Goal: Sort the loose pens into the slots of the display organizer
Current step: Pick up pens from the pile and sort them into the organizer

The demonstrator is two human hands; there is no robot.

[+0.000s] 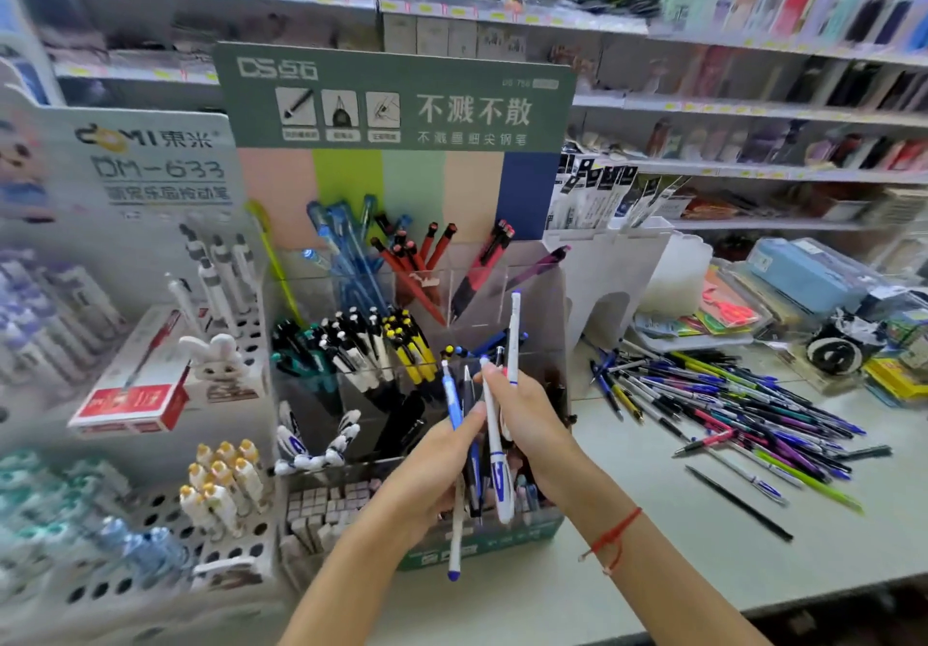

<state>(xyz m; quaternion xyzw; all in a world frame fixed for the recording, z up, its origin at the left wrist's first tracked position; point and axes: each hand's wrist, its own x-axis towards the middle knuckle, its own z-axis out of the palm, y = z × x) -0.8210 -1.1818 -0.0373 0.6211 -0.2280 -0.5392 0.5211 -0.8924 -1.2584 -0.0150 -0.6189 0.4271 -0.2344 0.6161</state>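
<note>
A small bunch of pens (494, 449) stands nearly upright, tips down, just in front of the clear display organizer (417, 384), its long axes pointing up toward the slots behind. The left hand (437, 464) clasps the bunch low while the right hand (527, 424) pinches one white pen (513, 339), nearer the right-hand slots. The loose pile (728, 409) lies well right on the worktop (653, 545).

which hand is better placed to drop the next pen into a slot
Probably the right hand: it pinches one white pen raised apart from the rest, its top just in front of the organizer's clear slots. The left hand grips the remaining bunch of pens, so it is occupied.
</note>
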